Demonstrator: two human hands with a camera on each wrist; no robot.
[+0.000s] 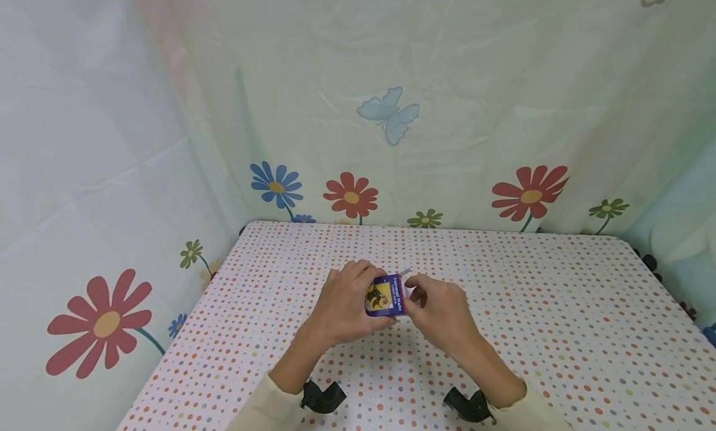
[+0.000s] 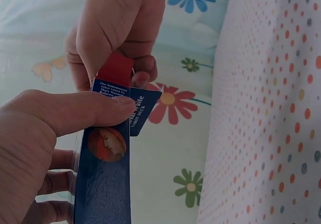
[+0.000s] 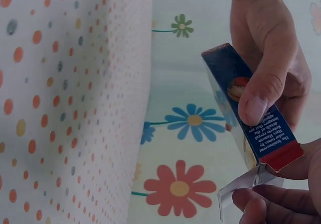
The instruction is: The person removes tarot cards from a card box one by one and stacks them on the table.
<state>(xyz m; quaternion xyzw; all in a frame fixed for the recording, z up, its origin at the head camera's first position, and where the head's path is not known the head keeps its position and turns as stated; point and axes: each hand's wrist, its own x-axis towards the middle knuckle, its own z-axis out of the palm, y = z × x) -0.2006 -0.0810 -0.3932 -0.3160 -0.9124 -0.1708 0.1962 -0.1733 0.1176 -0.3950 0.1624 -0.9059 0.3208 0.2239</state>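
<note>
A small blue tarot deck box (image 1: 378, 296) is held above the table by my left hand (image 1: 348, 303). The left thumb (image 2: 95, 111) presses along its narrow side, and the fingers wrap behind it. At the box's end, a red side flap (image 2: 114, 69) sticks out and the lid flap (image 3: 235, 186), pale on its inner face, stands folded open. My right hand (image 1: 444, 306) is at this end, its thumb and curled fingers pinching around the flaps. What lies inside the box is hidden.
A dotted cloth covers the table (image 1: 537, 331). Behind it hangs a pale curtain (image 1: 458, 107) printed with flowers and butterflies, continuing along the left side. Black wrist mounts (image 1: 324, 397) sit at both cuffs. Dark round objects (image 1: 650, 263) show beyond the table's right edge.
</note>
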